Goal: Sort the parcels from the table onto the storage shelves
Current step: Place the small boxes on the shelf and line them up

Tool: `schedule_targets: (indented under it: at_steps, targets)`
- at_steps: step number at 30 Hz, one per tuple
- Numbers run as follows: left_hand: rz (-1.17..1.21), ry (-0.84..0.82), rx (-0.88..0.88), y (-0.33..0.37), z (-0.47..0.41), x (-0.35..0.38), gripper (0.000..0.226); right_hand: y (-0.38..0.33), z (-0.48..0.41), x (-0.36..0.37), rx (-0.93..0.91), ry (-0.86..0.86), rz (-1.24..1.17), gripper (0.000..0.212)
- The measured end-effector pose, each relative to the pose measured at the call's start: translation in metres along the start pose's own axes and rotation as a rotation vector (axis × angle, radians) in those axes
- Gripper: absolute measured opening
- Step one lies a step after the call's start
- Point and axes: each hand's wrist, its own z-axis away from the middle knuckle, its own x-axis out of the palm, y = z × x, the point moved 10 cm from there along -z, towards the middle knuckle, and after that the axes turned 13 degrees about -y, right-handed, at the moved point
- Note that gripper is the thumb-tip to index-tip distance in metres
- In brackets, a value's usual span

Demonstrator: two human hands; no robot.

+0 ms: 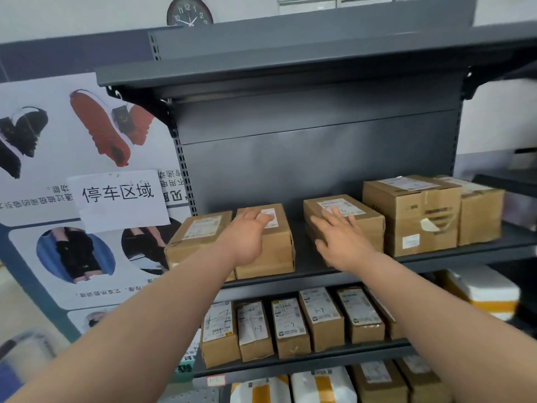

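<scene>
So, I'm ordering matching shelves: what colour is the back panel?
The back panel is dark grey; head view shows it.

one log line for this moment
left hand rests on second parcel | right hand rests on third parcel | both parcels on shelf

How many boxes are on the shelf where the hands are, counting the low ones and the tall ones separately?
low boxes: 3
tall boxes: 2
Total: 5
</scene>
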Motion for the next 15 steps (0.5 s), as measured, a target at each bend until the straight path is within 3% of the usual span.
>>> schedule_targets:
  at_steps: [7,15]
  targets:
    - [0.03,-0.082,0.072,0.111,-0.07,0.021,0.06,0.106,0.029,-0.048,0.149,0.134,0.091,0.069]
    - [0.028,-0.16,0.025,0.176,-0.116,0.039,0.06,0.205,0.025,-0.069,0.191,0.04,0.147,0.073]
